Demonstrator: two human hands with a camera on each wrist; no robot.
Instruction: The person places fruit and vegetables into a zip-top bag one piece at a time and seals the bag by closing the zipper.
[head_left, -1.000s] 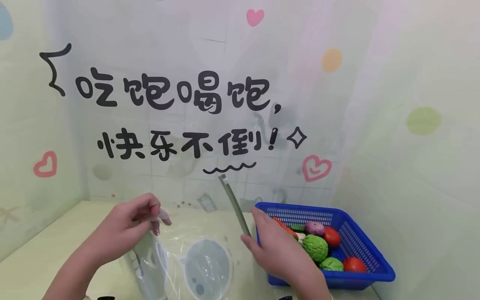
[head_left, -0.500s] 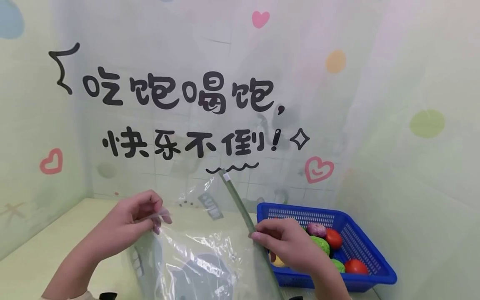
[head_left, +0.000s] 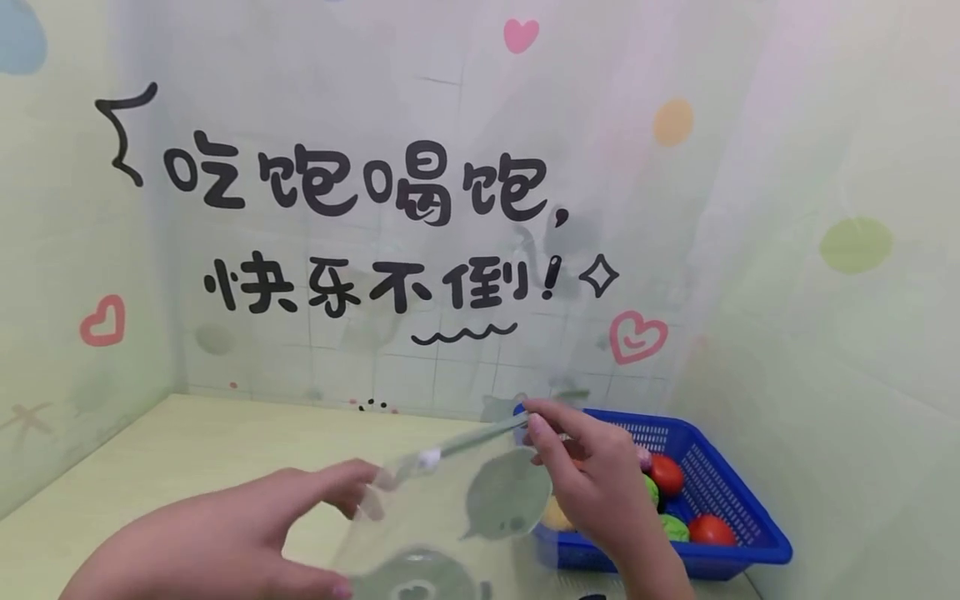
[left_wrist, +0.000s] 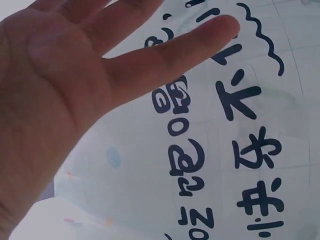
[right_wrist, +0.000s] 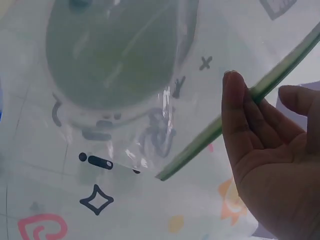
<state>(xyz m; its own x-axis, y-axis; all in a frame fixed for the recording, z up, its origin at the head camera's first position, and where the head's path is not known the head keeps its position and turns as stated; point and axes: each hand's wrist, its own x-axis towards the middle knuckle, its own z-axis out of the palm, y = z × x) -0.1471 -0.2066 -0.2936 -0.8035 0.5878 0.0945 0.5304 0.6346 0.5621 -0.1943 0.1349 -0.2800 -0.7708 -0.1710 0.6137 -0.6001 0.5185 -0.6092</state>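
1. One clear bag (head_left: 457,521), edged with a green strip (head_left: 480,437), is held at the lower centre of the frame, above the pale table (head_left: 180,450).
2. Long axis of the strip, head view: a slant from lower left to upper right. The end bearing the white slider (head_left: 429,459) points left and down; the other end meets the fingers at right. The printed film hangs below the strip toward the bottom edge.
3. Right wrist view: the strip slants from bottom centre to the right edge, with the film spreading to the upper left.
4. Right hand (head_left: 592,475): forearm rises from the bottom edge, right of centre, and leans to the upper left. Thumb and forefinger pinch the strip near its upper right end.
5. Left hand (head_left: 240,533): forearm enters at the lower left corner, reaching right. Thumb low, fingers high, spread well apart; left wrist view shows straight fingers. Fingertips lie at the bag's left edge; I cannot tell whether they touch.
6. Right of centre, behind the right hand: blue basket (head_left: 750,546) with red tomatoes (head_left: 711,530) and green vegetables (head_left: 675,528).
7. Upper half: wall with black lettering (head_left: 258,285).
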